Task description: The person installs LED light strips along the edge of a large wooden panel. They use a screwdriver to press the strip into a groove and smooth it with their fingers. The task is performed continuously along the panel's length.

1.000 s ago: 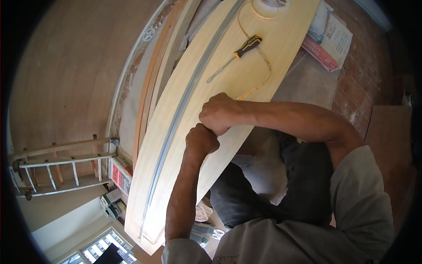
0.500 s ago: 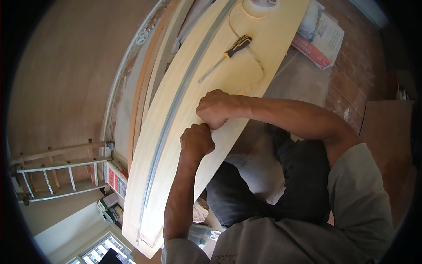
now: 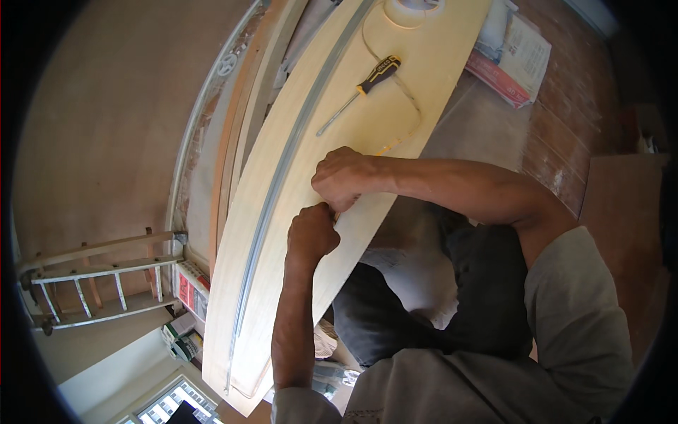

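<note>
My left hand (image 3: pixel 313 232) and my right hand (image 3: pixel 340 178) are both closed and nearly touch, low over a pale wooden board (image 3: pixel 296 290). A thin, yellowish LED strip (image 3: pixel 414 113) winds down the board from a reel (image 3: pixel 412 8) and disappears under my right forearm. A small yellowish bit shows between my fists, seemingly the strip's end; the fingertips are mostly hidden. Beyond my right hand lies a screwdriver (image 3: pixel 381 73) with a black and yellow handle, over the strip. A grey channel (image 3: pixel 277 184) runs lengthwise along the board, left of my hands.
Wooden boards (image 3: pixel 244 120) stand along the left side. A ladder (image 3: pixel 102 272) lies at far left, with boxes and tins (image 3: pixel 185 339) near it. A red and white bag (image 3: pixel 512 63) rests on the floor to the right of the board. My knees are beside the board.
My two fists have drawn slightly apart, the left one moving a little down, and a yellowish bit now shows between them. The whole view has shifted slightly; the screwdriver stays put.
</note>
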Demonstrator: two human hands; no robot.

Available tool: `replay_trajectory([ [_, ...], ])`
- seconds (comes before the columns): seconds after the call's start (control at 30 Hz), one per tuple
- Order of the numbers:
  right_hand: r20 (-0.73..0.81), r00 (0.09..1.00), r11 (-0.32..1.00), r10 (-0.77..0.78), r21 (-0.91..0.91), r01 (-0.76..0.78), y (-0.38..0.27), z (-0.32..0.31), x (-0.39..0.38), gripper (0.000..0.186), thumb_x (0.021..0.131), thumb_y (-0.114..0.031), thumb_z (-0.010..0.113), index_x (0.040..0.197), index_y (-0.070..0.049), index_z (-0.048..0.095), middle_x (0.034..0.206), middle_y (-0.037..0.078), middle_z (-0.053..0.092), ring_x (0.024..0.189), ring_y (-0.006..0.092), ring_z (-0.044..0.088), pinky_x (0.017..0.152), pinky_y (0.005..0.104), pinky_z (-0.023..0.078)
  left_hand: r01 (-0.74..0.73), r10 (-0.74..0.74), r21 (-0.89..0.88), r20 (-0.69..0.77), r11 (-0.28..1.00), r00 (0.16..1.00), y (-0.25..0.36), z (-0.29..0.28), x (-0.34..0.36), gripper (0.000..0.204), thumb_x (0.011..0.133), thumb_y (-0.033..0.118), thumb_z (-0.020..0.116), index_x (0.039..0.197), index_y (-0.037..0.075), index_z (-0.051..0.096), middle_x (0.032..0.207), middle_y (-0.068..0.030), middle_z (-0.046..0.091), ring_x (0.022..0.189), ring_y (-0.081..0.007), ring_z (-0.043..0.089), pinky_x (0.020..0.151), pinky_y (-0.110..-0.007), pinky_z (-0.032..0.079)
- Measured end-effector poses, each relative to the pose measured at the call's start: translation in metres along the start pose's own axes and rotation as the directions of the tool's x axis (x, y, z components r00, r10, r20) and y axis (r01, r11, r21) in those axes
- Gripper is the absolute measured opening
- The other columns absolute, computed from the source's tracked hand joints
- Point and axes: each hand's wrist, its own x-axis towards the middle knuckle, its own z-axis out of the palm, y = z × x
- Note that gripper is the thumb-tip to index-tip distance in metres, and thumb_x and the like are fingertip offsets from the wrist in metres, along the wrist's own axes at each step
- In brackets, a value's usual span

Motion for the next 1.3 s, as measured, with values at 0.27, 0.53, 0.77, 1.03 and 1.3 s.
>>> replay_trajectory([
  [0.27,0.046,0.999,1.000,0.027,0.002,-0.027,0.000,0.001,0.005,0.025,0.068,-0.016,0.076,0.091,-0.012,0.085,0.097,0.008,0.083,0.093,0.0285,0.078,0.072,0.0440,0.059,-0.132,0.097,-0.580,-0.091,0.804,0.991,-0.056,0.013,-0.017,0.015,0.091,0.006,0.074,0.104,-0.002,0.077,0.098,-0.0234,0.079,0.090,-0.0397,0.078,0.082,-0.044,0.061],
  [0.53,0.066,0.996,0.998,0.053,0.010,-0.054,0.000,0.001,0.010,0.029,0.069,-0.014,0.075,0.095,-0.012,0.085,0.099,0.008,0.082,0.093,0.0291,0.078,0.070,0.0457,0.059,-0.239,0.208,-0.271,-0.141,0.932,0.968,-0.039,0.005,-0.006,0.015,0.088,0.006,0.073,0.101,0.000,0.077,0.096,-0.0264,0.078,0.090,-0.0407,0.078,0.082,-0.046,0.061],
  [0.77,0.094,0.994,0.998,0.060,0.015,-0.062,-0.002,-0.004,0.009,0.028,0.069,-0.014,0.073,0.094,-0.012,0.085,0.098,0.010,0.082,0.093,0.0293,0.078,0.071,0.0456,0.058,-0.136,0.122,-0.098,-0.135,0.986,0.983,-0.019,0.015,0.000,0.008,0.086,0.003,0.067,0.091,0.001,0.073,0.098,-0.0259,0.077,0.099,-0.0460,0.074,0.088,-0.052,0.059],
  [1.03,0.100,0.992,0.997,0.071,0.000,-0.071,-0.001,-0.005,0.011,0.025,0.071,-0.019,0.079,0.095,-0.013,0.085,0.100,0.007,0.083,0.094,0.0291,0.078,0.071,0.0454,0.059,-0.324,0.006,-0.625,-0.454,0.710,0.891,-0.051,0.042,-0.034,0.023,0.094,-0.004,0.064,0.115,-0.006,0.072,0.096,-0.0220,0.076,0.086,-0.0374,0.076,0.081,-0.043,0.060],
  [1.3,0.120,0.991,0.999,0.052,0.005,-0.053,-0.001,-0.008,0.008,0.029,0.075,-0.023,0.083,0.102,-0.013,0.085,0.107,0.007,0.083,0.101,0.0294,0.078,0.077,0.0452,0.061,-0.272,0.085,-0.096,-0.808,0.958,0.583,-0.015,0.101,-0.070,0.033,0.090,-0.004,0.071,0.122,0.004,0.073,0.113,-0.0162,0.067,0.102,-0.0364,0.066,0.088,-0.051,0.052],
])
